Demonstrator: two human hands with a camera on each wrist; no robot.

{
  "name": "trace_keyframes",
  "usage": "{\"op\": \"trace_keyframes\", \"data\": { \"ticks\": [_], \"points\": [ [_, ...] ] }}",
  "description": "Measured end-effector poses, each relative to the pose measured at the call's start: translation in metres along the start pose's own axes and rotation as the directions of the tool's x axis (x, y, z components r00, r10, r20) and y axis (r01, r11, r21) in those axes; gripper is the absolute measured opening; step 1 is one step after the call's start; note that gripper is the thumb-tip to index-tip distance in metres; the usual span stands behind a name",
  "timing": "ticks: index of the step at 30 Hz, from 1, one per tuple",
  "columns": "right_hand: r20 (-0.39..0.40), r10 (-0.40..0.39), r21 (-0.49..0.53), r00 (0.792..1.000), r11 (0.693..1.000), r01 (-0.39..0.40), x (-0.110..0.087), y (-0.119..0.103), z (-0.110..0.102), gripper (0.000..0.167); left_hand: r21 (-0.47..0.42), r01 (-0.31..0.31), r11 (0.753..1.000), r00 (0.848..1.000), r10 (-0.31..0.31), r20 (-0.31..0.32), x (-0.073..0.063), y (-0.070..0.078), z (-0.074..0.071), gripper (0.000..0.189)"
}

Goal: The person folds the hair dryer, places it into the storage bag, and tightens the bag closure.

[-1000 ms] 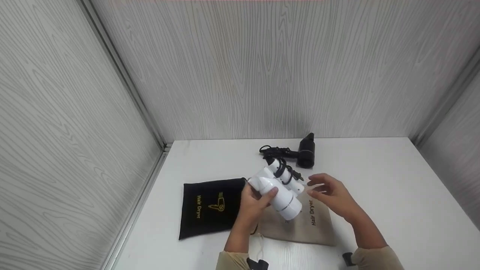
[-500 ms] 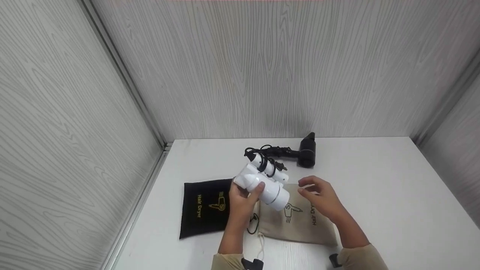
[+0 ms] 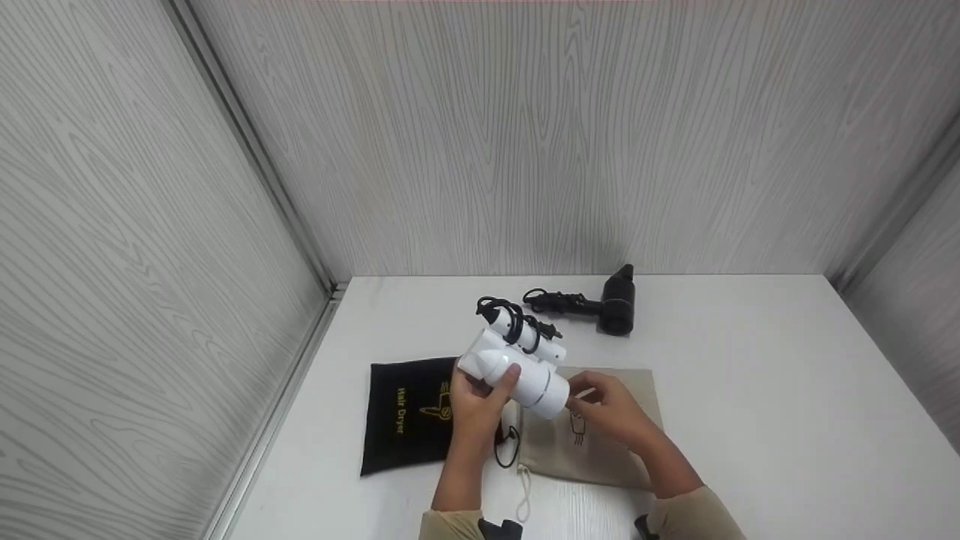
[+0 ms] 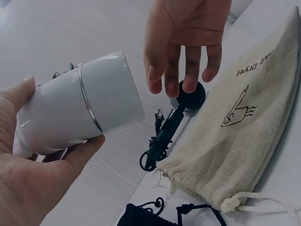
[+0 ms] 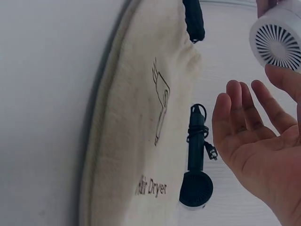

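Note:
My left hand [image 3: 476, 409] holds a white hair dryer [image 3: 529, 382] in the air, thumb on top of its barrel and fingers beneath. Its handle [image 3: 551, 349] is folded alongside the barrel, with a black cord wound round it. My right hand [image 3: 611, 411] is beside the barrel's round end, over a beige drawstring bag [image 3: 547, 457] printed "Hair Dryer". In the right wrist view, the right hand's fingers are spread and relaxed, holding nothing. Its thumb lies close to the vented end [image 5: 278, 46] of the dryer. The left wrist view shows a silver ring [image 4: 89, 101] around the barrel.
A black pouch [image 3: 409, 424] lettered in gold lies left of the beige bag, its cord loop [image 3: 507, 450] between them. Behind, near the back wall [image 3: 480, 150], lies a black hair dryer [image 3: 618, 304] with its cord bundled. White tabletop [image 3: 757, 390] extends to the right.
The left hand has carried the white hair dryer leftward. My right hand has followed to the left and come close to the dryer's round end. The bags and black dryer stay put.

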State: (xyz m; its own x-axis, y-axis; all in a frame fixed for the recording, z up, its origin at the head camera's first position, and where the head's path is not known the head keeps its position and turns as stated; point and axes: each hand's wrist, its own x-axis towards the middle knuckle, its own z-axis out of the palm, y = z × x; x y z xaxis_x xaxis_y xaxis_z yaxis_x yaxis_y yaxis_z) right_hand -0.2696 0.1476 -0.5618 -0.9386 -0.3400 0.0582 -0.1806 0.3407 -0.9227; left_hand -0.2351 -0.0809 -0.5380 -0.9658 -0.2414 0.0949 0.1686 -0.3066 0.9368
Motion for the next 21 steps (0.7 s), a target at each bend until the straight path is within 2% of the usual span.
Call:
{"op": "trace_keyframes", "data": {
  "ticks": [6,13,17,21],
  "points": [
    [-0.016,0.04,0.007,0.999,0.999,-0.04,0.003,0.0,0.011,0.021,-0.009,-0.027,1.0,1.0,0.027,-0.011,-0.001,0.0,-0.002,0.067],
    [-0.066,0.106,-0.041,0.992,0.993,-0.109,0.007,0.005,0.024,0.015,-0.033,-0.039,0.999,0.999,0.038,-0.027,-0.003,-0.002,-0.002,0.067],
    [-0.058,0.132,-0.028,0.99,0.991,-0.133,0.007,0.004,0.034,0.012,-0.054,-0.069,0.996,0.997,0.068,-0.023,-0.005,-0.004,-0.004,0.068],
    [-0.074,0.125,-0.1,0.989,0.986,-0.132,0.006,0.002,0.044,0.014,-0.051,-0.081,0.995,0.997,0.08,-0.017,-0.007,-0.005,-0.006,0.07]
  ]
}}
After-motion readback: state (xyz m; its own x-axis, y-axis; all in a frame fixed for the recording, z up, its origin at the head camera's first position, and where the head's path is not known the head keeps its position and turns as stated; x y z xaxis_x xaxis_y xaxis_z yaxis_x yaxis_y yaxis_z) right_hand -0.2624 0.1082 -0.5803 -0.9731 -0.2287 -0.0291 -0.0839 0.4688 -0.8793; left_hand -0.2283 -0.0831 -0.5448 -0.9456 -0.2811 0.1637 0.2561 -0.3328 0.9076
